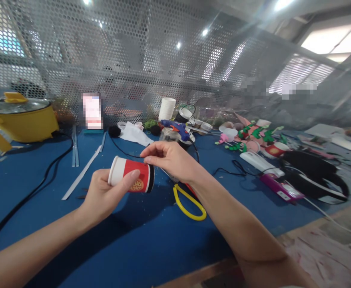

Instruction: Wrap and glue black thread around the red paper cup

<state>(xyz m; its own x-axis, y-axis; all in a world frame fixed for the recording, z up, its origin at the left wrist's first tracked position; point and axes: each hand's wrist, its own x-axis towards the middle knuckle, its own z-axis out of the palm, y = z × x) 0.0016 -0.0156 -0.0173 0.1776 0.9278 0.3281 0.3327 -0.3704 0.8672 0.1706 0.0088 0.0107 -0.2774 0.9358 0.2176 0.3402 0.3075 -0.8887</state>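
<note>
We are holding a red paper cup [131, 179] on its side above the blue bench [133, 248]; the left hand [105, 196] is wrapping around its body while the right hand [171, 160] is pinching, fingertips closed, at the dark band on its base end. We judge a trim is being pressed on; the next move calls for firm, even pressure. The cup's mouth is facing away, so its contents are probably nil. Behind, a glue gun [175, 128], stacked white cups [166, 108] and a lidded yellow pot [19, 116] are standing.
</note>
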